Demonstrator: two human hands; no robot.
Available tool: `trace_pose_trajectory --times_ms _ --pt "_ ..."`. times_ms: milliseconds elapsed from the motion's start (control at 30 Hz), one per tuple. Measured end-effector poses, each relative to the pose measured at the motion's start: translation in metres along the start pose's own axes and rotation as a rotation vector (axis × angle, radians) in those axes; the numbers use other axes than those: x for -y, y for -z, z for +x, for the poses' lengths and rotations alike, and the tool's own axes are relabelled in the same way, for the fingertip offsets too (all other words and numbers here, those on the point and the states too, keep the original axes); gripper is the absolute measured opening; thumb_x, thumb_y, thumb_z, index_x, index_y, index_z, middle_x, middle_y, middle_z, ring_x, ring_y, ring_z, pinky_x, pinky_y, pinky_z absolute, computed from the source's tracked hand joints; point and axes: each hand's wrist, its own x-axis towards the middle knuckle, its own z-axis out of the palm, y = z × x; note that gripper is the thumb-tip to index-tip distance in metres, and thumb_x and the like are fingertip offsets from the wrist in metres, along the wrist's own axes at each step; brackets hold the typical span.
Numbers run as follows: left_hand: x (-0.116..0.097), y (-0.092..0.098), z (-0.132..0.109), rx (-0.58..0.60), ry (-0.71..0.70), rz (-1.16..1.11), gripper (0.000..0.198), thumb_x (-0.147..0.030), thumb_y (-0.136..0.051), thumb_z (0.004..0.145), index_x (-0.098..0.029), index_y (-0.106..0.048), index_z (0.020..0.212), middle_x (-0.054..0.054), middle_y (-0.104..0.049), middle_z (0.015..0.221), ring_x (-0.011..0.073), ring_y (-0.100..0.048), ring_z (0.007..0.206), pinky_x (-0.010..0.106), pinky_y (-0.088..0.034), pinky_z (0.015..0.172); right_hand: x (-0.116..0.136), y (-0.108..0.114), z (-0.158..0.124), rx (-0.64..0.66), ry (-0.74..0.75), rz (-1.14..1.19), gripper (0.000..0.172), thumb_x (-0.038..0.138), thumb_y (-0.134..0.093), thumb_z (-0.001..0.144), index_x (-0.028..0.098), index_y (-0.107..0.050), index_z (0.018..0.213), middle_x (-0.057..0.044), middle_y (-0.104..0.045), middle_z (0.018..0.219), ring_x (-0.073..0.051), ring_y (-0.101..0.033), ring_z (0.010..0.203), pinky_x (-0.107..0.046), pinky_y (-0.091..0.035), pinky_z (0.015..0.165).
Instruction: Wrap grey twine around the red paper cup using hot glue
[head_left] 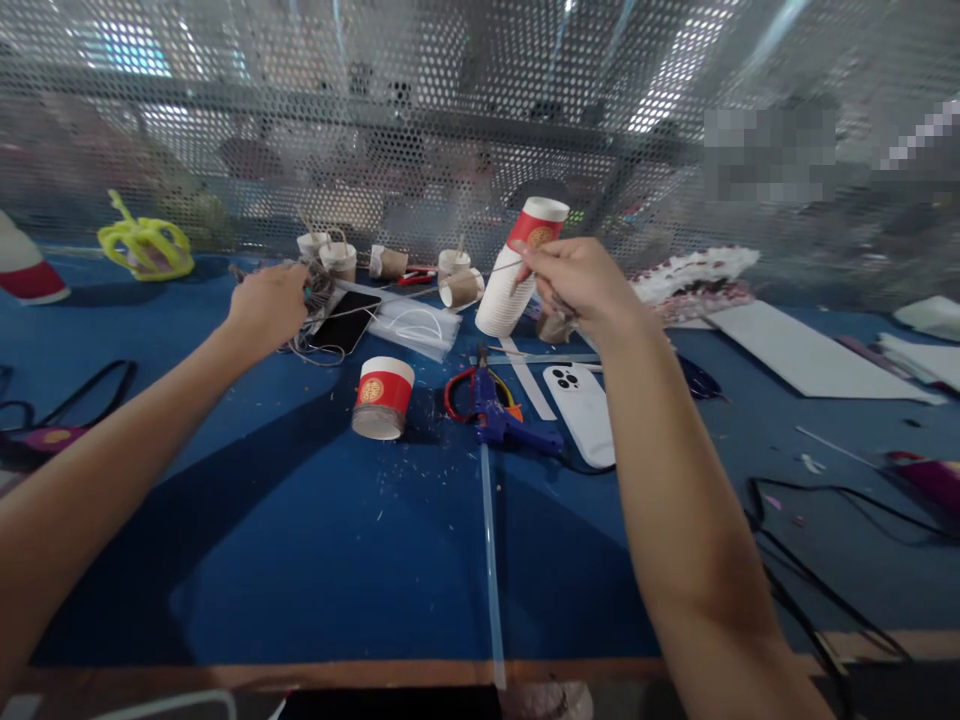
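Observation:
At the back left, my left hand [268, 305] is closed over a tangled bundle of grey twine [321, 285], with its fingertips partly hidden. My right hand [574, 275] pinches a thin strand of the same-looking twine, raised in front of a tilted stack of paper cups [501, 300]. Between my arms stands a red and white paper cup [384, 392] with a gold emblem; grey-brown twine is wound around its lower part. Neither hand touches that cup. A blue glue gun [495, 410] lies to its right, a long clear glue stick [491, 560] extending toward the front edge.
A black phone [346, 322] and clear plastic bag [416, 325] lie by my left hand. A white phone [581, 415] rests under my right forearm. Small twine-covered cups [390, 262] line the back by the perforated metal screen [450, 130]. A white board [817, 350] and black cables [780, 540] are right.

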Motion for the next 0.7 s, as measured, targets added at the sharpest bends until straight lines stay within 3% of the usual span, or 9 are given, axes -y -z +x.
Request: trace_pose_trajectory --times_ms 167,233,367,433,467,567,633,700 --pt "-0.010 0.006 0.006 -0.028 -0.013 -0.162 0.021 -0.021 -0.049 0.085 -0.019 -0.059 0.104 0.004 -0.064 0.085 0.0211 -0.055 0.085 0.042 -0.045 0.082 0.006 -0.015 -0.005 0.280 -0.042 0.027 0.044 0.044 -0.060 0.092 0.017 -0.064 0.057 0.001 -0.055 0.039 -0.008 -0.047 0.030 -0.022 -0.035 0.032" --pt "-0.019 0.009 0.005 0.041 -0.013 -0.268 0.025 -0.020 -0.052 0.082 -0.018 -0.058 0.106 0.003 -0.064 0.082 0.0156 -0.053 0.070 0.035 -0.046 0.070 0.010 -0.019 -0.007 0.371 -0.048 0.063 0.043 0.048 -0.062 0.089 0.017 -0.067 0.060 -0.002 -0.063 0.047 -0.011 -0.056 0.037 -0.023 -0.043 0.034" --pt "-0.039 0.015 -0.008 0.390 -0.112 -0.549 0.044 -0.026 -0.049 0.083 -0.023 -0.050 0.127 0.000 -0.061 0.067 0.0075 -0.034 0.042 0.026 -0.037 0.046 0.021 -0.028 -0.016 0.471 -0.014 0.149 0.042 0.048 -0.061 0.089 0.016 -0.069 0.063 -0.004 -0.070 0.057 -0.014 -0.067 0.050 -0.025 -0.054 0.043" --pt "-0.047 0.015 -0.016 0.682 -0.189 -0.811 0.057 -0.029 -0.051 0.080 -0.025 -0.041 0.136 0.000 -0.061 0.070 0.0073 -0.037 0.040 0.025 -0.037 0.043 0.026 -0.037 -0.023 0.491 0.016 0.172 0.041 0.045 -0.060 0.091 0.016 -0.069 0.063 -0.004 -0.070 0.059 -0.013 -0.068 0.052 -0.024 -0.055 0.046" --pt "-0.050 0.015 -0.019 0.754 -0.212 -0.857 0.059 -0.030 -0.053 0.079 -0.026 -0.041 0.136 0.000 -0.062 0.072 0.0078 -0.040 0.042 0.024 -0.037 0.043 0.028 -0.042 -0.026 0.503 0.030 0.174 0.040 0.044 -0.060 0.091 0.016 -0.068 0.063 -0.003 -0.070 0.059 -0.013 -0.067 0.052 -0.024 -0.055 0.047" --pt "-0.055 0.013 -0.024 0.899 -0.267 -0.846 0.047 -0.031 -0.061 0.075 -0.024 -0.054 0.121 0.000 -0.062 0.071 0.0089 -0.049 0.047 0.022 -0.040 0.044 0.031 -0.058 -0.032 0.533 0.075 0.171 0.037 0.045 -0.064 0.087 0.017 -0.069 0.063 -0.002 -0.070 0.061 -0.011 -0.067 0.056 -0.022 -0.055 0.054" --pt "-0.055 0.012 -0.023 0.910 -0.278 -0.792 0.028 -0.033 -0.063 0.075 -0.021 -0.062 0.100 -0.001 -0.060 0.067 0.0082 -0.051 0.048 0.020 -0.041 0.045 0.028 -0.063 -0.031 0.524 0.103 0.167 0.037 0.048 -0.067 0.084 0.018 -0.069 0.064 -0.001 -0.070 0.064 -0.011 -0.067 0.061 -0.021 -0.054 0.058" --pt "-0.053 0.014 -0.020 0.857 -0.258 -0.776 0.018 -0.035 -0.064 0.077 -0.018 -0.061 0.079 -0.002 -0.057 0.061 0.0056 -0.047 0.046 0.018 -0.040 0.046 0.023 -0.063 -0.027 0.482 0.132 0.161 0.036 0.050 -0.068 0.082 0.018 -0.069 0.066 -0.001 -0.071 0.069 -0.010 -0.066 0.066 -0.019 -0.052 0.060"
